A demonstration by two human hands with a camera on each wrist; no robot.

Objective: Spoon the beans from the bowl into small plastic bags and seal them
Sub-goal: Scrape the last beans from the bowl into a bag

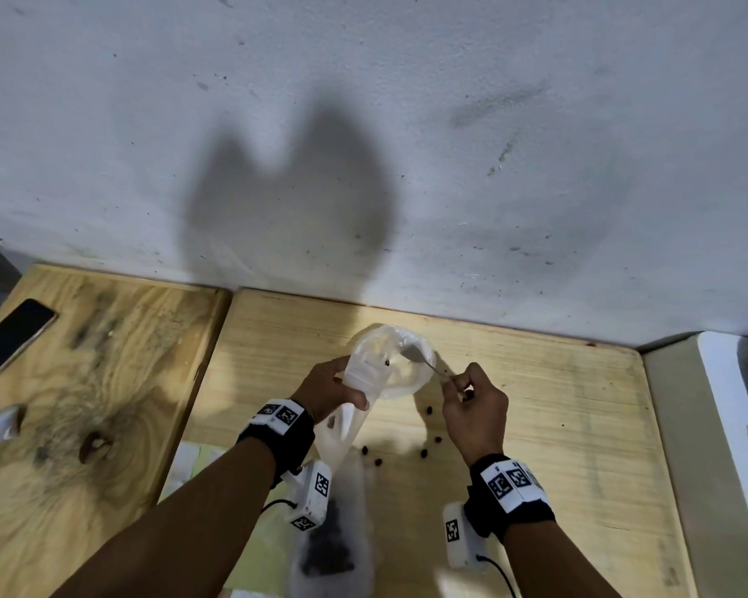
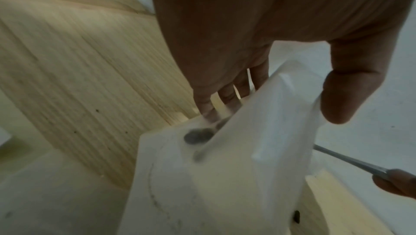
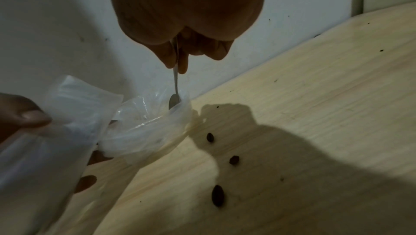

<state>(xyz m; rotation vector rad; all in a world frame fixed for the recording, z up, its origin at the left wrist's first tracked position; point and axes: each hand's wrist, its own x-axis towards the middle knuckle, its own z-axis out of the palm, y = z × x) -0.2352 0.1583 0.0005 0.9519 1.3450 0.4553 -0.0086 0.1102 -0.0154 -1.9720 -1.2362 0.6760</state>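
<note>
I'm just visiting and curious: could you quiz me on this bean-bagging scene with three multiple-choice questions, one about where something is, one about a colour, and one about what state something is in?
1. Where does the phone lie?
A. on the wooden board at far left
B. inside the bowl
C. under the right hand

2. What colour are the loose beans on the table?
A. white
B. dark brown
C. bright green

3. What is the right hand doing?
A. resting flat and empty
B. pinching the spoon handle
C. sealing a bag

Answers:
1 A: the head view shows the dark phone on the left board, away from both hands.
2 B: the right wrist view shows dark brown beans on pale wood.
3 B: its fingers pinch the spoon, whose tip dips into the bowl, while the left hand grips the plastic bag.
</note>
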